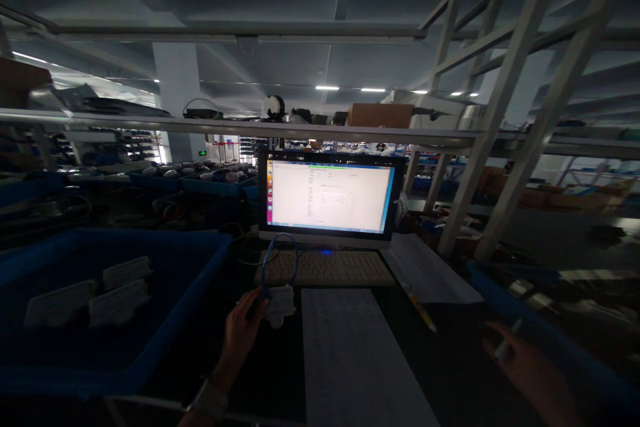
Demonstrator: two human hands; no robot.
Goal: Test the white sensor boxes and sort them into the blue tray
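My left hand [245,317] is closed around the plug end of a blue cable [296,260], right at the edge of a small white device [281,305]. The cable loops up over the keyboard [335,268]. Whether the plug sits fully in the device is hidden by my fingers. Over on the right, my right hand [530,367] is blurred, its thumb and finger curled around a small whitish stick-like thing [507,341] whose kind I cannot make out. A printed sheet of paper [355,353] lies between my hands.
A lit monitor [330,197] stands behind the keyboard. At left, a blue bin [200,287] holds several white devices [120,303]. A yellow pen [423,312] and a second sheet [435,270] lie right of centre. Another blue bin [540,327] and metal rack posts [505,100] stand at right.
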